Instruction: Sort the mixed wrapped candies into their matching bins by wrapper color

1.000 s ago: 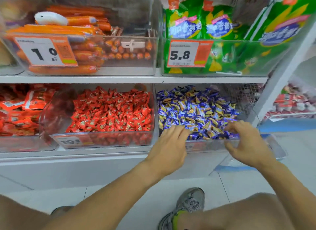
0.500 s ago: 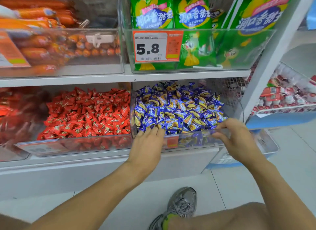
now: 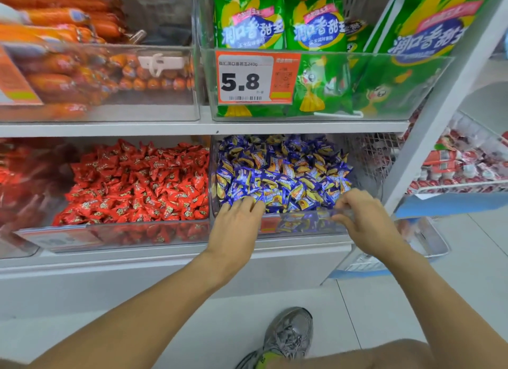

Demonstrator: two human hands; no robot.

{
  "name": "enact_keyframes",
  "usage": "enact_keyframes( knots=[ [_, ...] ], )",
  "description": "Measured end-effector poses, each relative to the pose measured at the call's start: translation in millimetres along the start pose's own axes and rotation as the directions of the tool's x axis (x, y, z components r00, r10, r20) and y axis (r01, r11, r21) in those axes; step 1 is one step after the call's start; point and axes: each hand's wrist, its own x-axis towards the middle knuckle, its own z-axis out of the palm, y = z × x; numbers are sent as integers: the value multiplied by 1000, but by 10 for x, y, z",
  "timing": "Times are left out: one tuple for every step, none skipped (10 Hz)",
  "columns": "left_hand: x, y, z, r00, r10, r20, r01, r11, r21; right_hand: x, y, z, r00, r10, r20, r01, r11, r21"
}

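A clear bin (image 3: 299,223) on the lower shelf holds a heap of blue-and-yellow wrapped candies (image 3: 283,171). To its left, another clear bin (image 3: 123,235) is heaped with red wrapped candies (image 3: 137,187). My left hand (image 3: 236,226) reaches over the blue bin's front left rim, its fingers lying fairly straight on the nearest blue candies. My right hand (image 3: 362,220) pinches the same bin's front rim near its right corner, thumb and fingers curled on the clear wall. No stray colour shows in either heap.
The upper shelf carries a bin of orange sausages (image 3: 82,66) and a bin of green snack bags (image 3: 316,88) with a 5.8 price tag. A white upright post (image 3: 428,127) stands right of the blue bin. My shoe (image 3: 288,338) is on the tiled floor.
The view has swung right and closer to the blue bin. Both hands stay at its front rim; the left fingers have slid slightly further onto the candies.
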Motion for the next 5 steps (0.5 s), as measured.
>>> enact_keyframes(
  knots=[
    [-54,30,38,999,11,-44,-14,999,-53,-140,-10,158,994,4,-113,-5,1000,-10],
    [-102,39,62,998,1,-57,-5,997,-78,-211,-87,222,983,-7,-185,2,1000,-30],
    [-140,63,41,999,-7,-33,4,995,-103,-234,-163,183,980,42,-193,-45,999,-11],
    [-213,72,-86,999,-4,-46,-3,989,-149,-274,-273,87,992,82,-92,-85,996,-29],
    [-272,-22,-284,994,11,-105,-31,982,-188,-233,-509,-102,997,48,60,-47,999,-11]
  ],
)
